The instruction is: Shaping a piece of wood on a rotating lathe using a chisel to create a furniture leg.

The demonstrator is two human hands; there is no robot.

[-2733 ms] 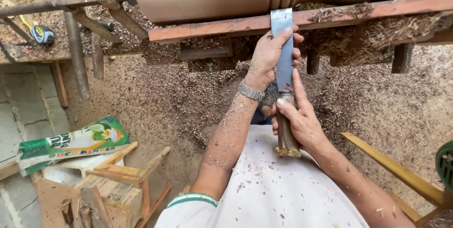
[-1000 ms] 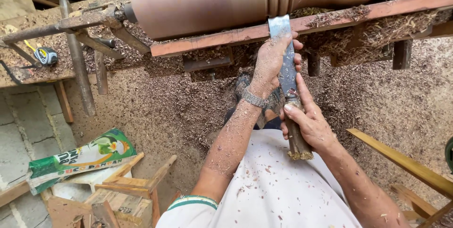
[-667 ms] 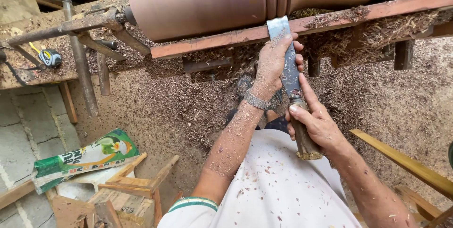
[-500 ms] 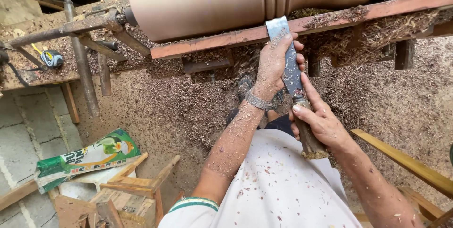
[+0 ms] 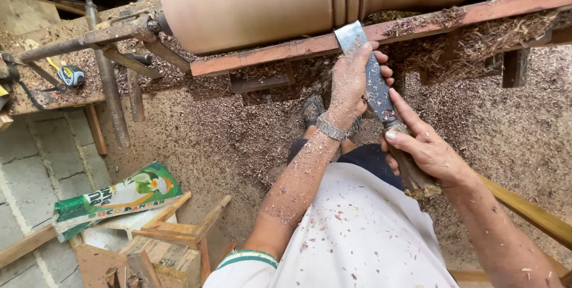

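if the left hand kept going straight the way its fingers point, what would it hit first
The left hand points up along the chisel blade. Going on, it would probably first meet the reddish tool rest rail, then the wooden cylinder just beyond; depth is hard to judge.

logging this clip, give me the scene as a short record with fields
left hand: presses the chisel blade onto the wooden rail
right hand: grips the chisel's wooden handle
workpiece: big wooden cylinder with grooves, above the rail
floor: wood shavings
left side: tape measure, green and white bag
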